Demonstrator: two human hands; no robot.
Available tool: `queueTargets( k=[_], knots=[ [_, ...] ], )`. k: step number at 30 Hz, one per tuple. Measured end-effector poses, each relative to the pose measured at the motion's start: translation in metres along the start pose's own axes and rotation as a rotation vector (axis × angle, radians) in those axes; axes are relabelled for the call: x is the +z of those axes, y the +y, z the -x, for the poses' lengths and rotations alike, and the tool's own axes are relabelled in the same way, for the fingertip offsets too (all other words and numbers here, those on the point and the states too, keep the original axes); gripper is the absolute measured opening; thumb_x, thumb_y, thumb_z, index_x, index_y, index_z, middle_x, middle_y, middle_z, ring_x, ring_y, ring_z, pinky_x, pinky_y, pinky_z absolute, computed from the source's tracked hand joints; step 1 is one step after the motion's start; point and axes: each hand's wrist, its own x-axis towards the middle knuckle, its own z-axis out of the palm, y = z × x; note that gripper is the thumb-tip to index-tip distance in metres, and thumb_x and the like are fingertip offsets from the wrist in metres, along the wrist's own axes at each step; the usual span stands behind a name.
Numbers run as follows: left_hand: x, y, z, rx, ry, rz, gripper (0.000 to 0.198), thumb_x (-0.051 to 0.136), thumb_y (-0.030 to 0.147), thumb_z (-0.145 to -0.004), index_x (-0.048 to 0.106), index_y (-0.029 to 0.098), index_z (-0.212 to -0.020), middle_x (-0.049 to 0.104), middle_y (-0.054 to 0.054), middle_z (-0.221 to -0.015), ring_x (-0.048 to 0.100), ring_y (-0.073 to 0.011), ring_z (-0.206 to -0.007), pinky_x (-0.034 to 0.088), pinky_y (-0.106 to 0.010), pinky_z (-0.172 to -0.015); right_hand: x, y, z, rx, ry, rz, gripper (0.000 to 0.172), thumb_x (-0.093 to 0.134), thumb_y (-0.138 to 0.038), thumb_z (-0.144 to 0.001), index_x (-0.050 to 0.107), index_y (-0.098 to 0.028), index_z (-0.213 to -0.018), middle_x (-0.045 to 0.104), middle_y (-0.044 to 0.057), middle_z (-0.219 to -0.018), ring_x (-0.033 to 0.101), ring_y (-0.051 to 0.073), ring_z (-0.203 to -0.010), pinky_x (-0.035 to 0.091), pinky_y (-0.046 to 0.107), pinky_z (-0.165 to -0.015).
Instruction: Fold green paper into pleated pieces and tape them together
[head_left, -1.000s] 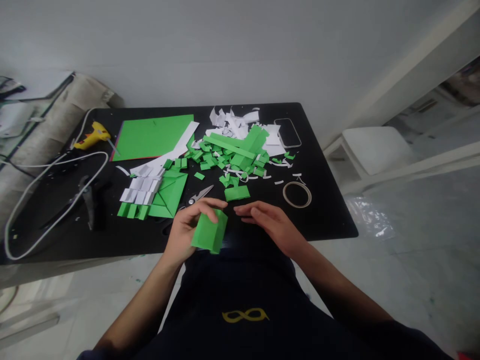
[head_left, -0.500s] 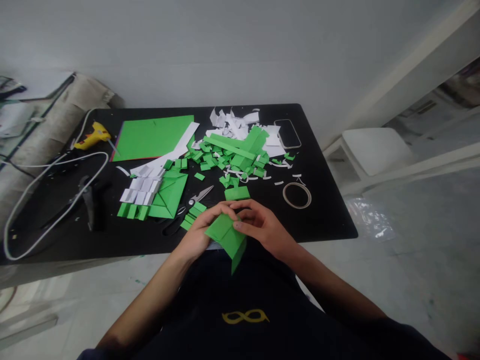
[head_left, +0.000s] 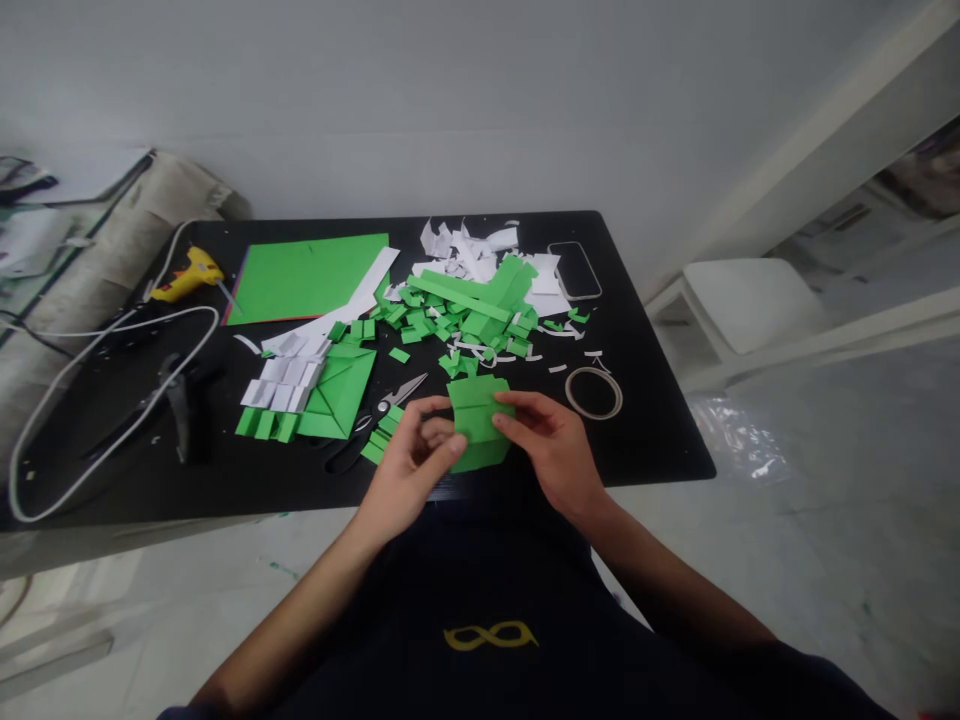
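A creased piece of green paper (head_left: 481, 425) is held up between my hands over the table's front edge. My left hand (head_left: 414, 450) has its thumb and curled fingers at the paper's left side. On the right side, my right hand (head_left: 546, 440) pinches the paper between thumb and forefinger. Just left of my left hand lie open scissors (head_left: 385, 405) with black handles, partly over a strip of folded green paper (head_left: 375, 447). Farther left, white folded paper strips (head_left: 283, 378) rest on a green folded paper panel (head_left: 345, 385).
Small green folded pieces (head_left: 420, 318) and white paper scraps (head_left: 469, 245) pile up behind my hands. A tape roll (head_left: 593, 392) and a phone (head_left: 575, 270) lie to the right. At the left are a yellow glue gun (head_left: 190, 275), its white cord, and green sheets (head_left: 307, 278).
The green paper has turned from a folded, downward-hanging position to a flatter one facing me. My hands have moved apart to its two sides.
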Motion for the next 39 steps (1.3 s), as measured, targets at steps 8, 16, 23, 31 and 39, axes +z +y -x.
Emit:
queueTargets(
  k=[8, 16, 23, 31, 39],
  knots=[
    [-0.002, 0.005, 0.001, 0.167, 0.042, -0.171, 0.032, 0.073, 0.026, -0.098, 0.055, 0.024, -0.124, 0.066, 0.002, -0.087, 0.06, -0.0127, -0.079, 0.05, -0.025, -0.076, -0.002, -0.002, -0.002, -0.019, 0.013, -0.084, 0.019, 0.092, -0.034, -0.081, 0.082, -0.029, -0.096, 0.076, -0.001, -0.093, 0.068, 0.017, -0.088, 0.056, 0.032, -0.082],
    [-0.011, 0.016, 0.003, 0.234, -0.044, -0.466, 0.032, 0.067, 0.03, -0.103, 0.062, 0.025, -0.134, 0.066, -0.001, -0.096, 0.063, -0.0154, -0.083, 0.053, -0.028, -0.076, -0.007, -0.012, -0.004, -0.052, -0.1, 0.026, 0.029, 0.086, -0.028, -0.086, 0.078, -0.034, -0.113, 0.078, -0.001, -0.098, 0.071, 0.02, -0.093, 0.058, 0.036, -0.085],
    [-0.017, 0.012, 0.002, 0.349, -0.049, -0.794, 0.062, 0.086, 0.032, -0.088, 0.057, 0.029, -0.143, 0.071, -0.009, -0.132, 0.07, -0.0269, -0.118, 0.057, -0.04, -0.099, -0.008, -0.01, -0.004, -0.128, -0.089, 0.1, 0.032, 0.081, -0.024, -0.087, 0.079, -0.035, -0.117, 0.076, 0.001, -0.112, 0.068, 0.022, -0.107, 0.057, 0.038, -0.093],
    [-0.022, 0.018, 0.0, 0.445, -0.044, -0.891, 0.044, 0.079, 0.025, -0.094, 0.063, 0.027, -0.135, 0.074, -0.006, -0.12, 0.073, -0.0223, -0.106, 0.059, -0.036, -0.092, -0.009, -0.013, -0.004, -0.108, -0.099, 0.123, 0.045, 0.077, -0.02, -0.087, 0.075, -0.035, -0.13, 0.072, 0.001, -0.105, 0.068, 0.023, -0.105, 0.057, 0.044, -0.1],
    [-0.022, 0.024, -0.002, 0.488, -0.066, -0.909, 0.043, 0.075, 0.019, -0.095, 0.063, 0.026, -0.135, 0.072, -0.007, -0.12, 0.071, -0.0227, -0.11, 0.058, -0.037, -0.094, -0.01, -0.013, -0.003, -0.028, -0.112, 0.09, 0.052, 0.073, -0.019, -0.087, 0.071, -0.035, -0.136, 0.068, -0.001, -0.098, 0.067, 0.02, -0.096, 0.056, 0.041, -0.095]
  ],
)
